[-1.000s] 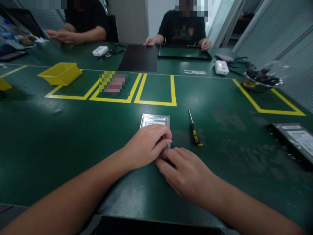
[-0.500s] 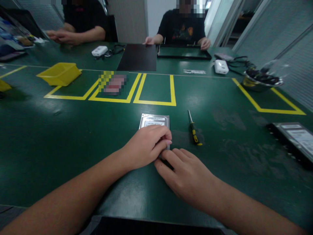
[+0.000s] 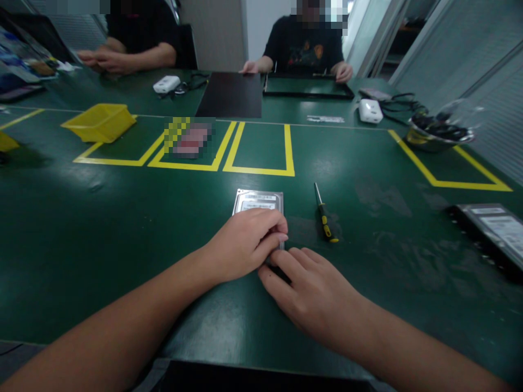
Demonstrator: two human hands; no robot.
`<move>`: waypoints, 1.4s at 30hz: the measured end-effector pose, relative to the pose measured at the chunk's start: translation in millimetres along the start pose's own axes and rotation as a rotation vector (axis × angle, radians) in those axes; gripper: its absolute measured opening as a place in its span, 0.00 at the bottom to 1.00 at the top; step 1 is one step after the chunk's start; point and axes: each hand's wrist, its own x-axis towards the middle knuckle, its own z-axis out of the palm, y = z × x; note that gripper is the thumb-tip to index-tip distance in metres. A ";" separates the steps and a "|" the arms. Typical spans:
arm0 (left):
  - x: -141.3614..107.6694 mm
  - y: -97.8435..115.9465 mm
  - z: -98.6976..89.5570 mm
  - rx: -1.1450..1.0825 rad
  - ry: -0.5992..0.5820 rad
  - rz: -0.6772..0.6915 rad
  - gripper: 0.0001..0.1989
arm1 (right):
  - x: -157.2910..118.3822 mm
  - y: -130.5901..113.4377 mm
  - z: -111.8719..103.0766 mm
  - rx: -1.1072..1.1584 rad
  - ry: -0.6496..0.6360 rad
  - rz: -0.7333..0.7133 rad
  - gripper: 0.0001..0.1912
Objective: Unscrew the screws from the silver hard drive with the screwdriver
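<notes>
A silver hard drive [image 3: 258, 200] with white labels lies flat on the green table, its near part hidden under my hands. My left hand [image 3: 249, 239] covers it from the left, the fingers bent over its right edge and the thumb pressed in near them. At the near right corner of the drive, my right hand [image 3: 306, 283] has its fingers curled and its thumb and forefinger close together. What lies between those fingertips is hidden. To the right of the drive, a black and yellow screwdriver [image 3: 325, 220] lies with its shaft pointing away from me.
Another, larger hard drive [image 3: 496, 231] sits at the right edge. Farther back are a yellow bin [image 3: 100, 124], a metal bowl [image 3: 437, 139] of dark parts and yellow tape outlines [image 3: 258, 171]. Two people sit across the table, one touching a black frame [image 3: 308, 93] and a dark panel [image 3: 231, 95].
</notes>
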 end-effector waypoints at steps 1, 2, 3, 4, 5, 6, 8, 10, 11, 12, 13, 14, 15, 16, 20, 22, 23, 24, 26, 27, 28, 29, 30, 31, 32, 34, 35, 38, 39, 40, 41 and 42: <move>-0.2 0.1 -0.2 0.000 -0.001 0.000 0.02 | -0.2 0.4 0.6 0.002 -0.004 0.003 0.13; -0.4 0.3 -0.3 -0.001 -0.002 0.000 0.02 | -0.4 0.8 1.2 0.007 -0.008 0.005 0.13; -0.6 0.5 -0.4 -0.001 -0.004 -0.002 0.02 | -0.5 1.2 1.7 0.015 -0.013 0.006 0.13; -0.7 0.7 -0.4 -0.002 -0.006 -0.005 0.02 | -0.5 1.6 2.2 0.025 -0.013 0.008 0.13; -0.7 0.9 -0.4 -0.003 -0.009 -0.008 0.02 | -0.4 1.9 2.6 0.036 -0.011 0.011 0.13; -0.6 1.1 -0.4 -0.003 -0.011 -0.010 0.02 | -0.3 2.1 2.7 0.045 -0.009 0.012 0.13; -0.2 1.5 -0.4 -0.003 -0.012 -0.009 0.03 | 0.2 2.2 2.4 0.055 -0.008 0.011 0.14; 0.2 1.6 -0.4 0.000 -0.010 -0.008 0.03 | 0.5 2.2 1.9 0.059 -0.014 0.009 0.14; 0.2 1.5 -0.5 0.000 -0.011 -0.009 0.03 | 0.5 2.3 1.9 0.061 -0.017 0.009 0.14; 0.2 1.4 -0.5 0.000 -0.013 -0.011 0.03 | 0.5 2.3 2.0 0.063 -0.019 0.009 0.14; 0.1 1.2 -0.4 -0.003 -0.016 -0.014 0.03 | 0.3 2.4 2.2 0.065 -0.015 0.010 0.14; -0.1 1.0 -0.4 -0.006 -0.019 -0.018 0.03 | 0.1 2.5 2.6 0.066 -0.010 0.012 0.14; -0.2 0.8 -0.2 -0.010 -0.021 -0.023 0.03 | -0.2 2.6 3.0 0.066 -0.005 0.013 0.13; -0.2 0.6 -0.1 -0.014 -0.020 -0.028 0.03 | -0.4 2.7 3.4 0.067 -0.001 0.012 0.13; 0.5 0.9 -0.3 -0.035 0.000 -0.051 0.04 | -0.4 3.5 4.1 0.081 -0.009 0.016 0.12; 0.6 1.4 -0.9 -0.049 0.006 -0.057 0.04 | 0.1 4.2 4.2 0.089 -0.005 0.019 0.12; 0.4 1.5 -1.3 -0.056 0.009 -0.058 0.04 | 0.2 4.5 4.2 0.091 -0.002 0.020 0.12; 0.1 1.6 -1.5 -0.062 0.013 -0.060 0.04 | 0.3 4.8 4.1 0.093 -0.001 0.018 0.12; -0.3 1.5 -1.8 -0.074 0.021 -0.063 0.04 | 0.3 5.1 4.1 0.094 -0.005 0.017 0.13; -0.4 1.3 -1.8 -0.081 0.025 -0.063 0.04 | 0.1 5.1 4.2 0.094 -0.005 0.018 0.13; -0.3 1.2 -1.7 -0.088 0.030 -0.063 0.04 | 0.0 5.1 4.2 0.095 -0.002 0.017 0.12; -0.1 1.0 -1.6 -0.093 0.034 -0.065 0.04 | -0.1 5.0 4.2 0.096 0.001 0.018 0.12; 0.1 0.9 -1.5 -0.097 0.038 -0.067 0.04 | -0.2 5.0 4.3 0.098 0.004 0.018 0.12; 0.4 0.8 -1.4 -0.099 0.042 -0.069 0.04 | -0.1 5.0 4.4 0.100 0.007 0.018 0.12; 0.6 0.8 -1.3 -0.099 0.045 -0.071 0.04 | 0.0 5.1 4.5 0.102 0.010 0.017 0.12; 0.9 0.9 -1.1 -0.098 0.049 -0.074 0.04 | 0.5 5.4 4.5 0.103 0.020 0.017 0.12; 0.8 0.9 -1.0 -0.099 0.051 -0.073 0.04 | 0.7 5.6 4.4 0.101 0.026 0.017 0.12; 0.4 0.9 -0.9 -0.109 0.053 -0.072 0.04 | 0.8 5.9 3.9 0.100 0.033 0.014 0.11; 0.2 0.8 -0.9 -0.112 0.054 -0.071 0.04 | 0.7 5.8 3.7 0.102 0.028 0.012 0.11; 0.1 0.7 -0.9 -0.114 0.056 -0.071 0.04 | 0.5 5.6 3.6 0.103 0.023 0.011 0.12; 0.1 0.6 -0.9 -0.115 0.058 -0.071 0.04 | 0.2 5.4 3.5 0.104 0.019 0.011 0.12; 0.1 0.6 -0.8 -0.114 0.058 -0.071 0.04 | 0.0 5.3 3.6 0.105 0.016 0.012 0.12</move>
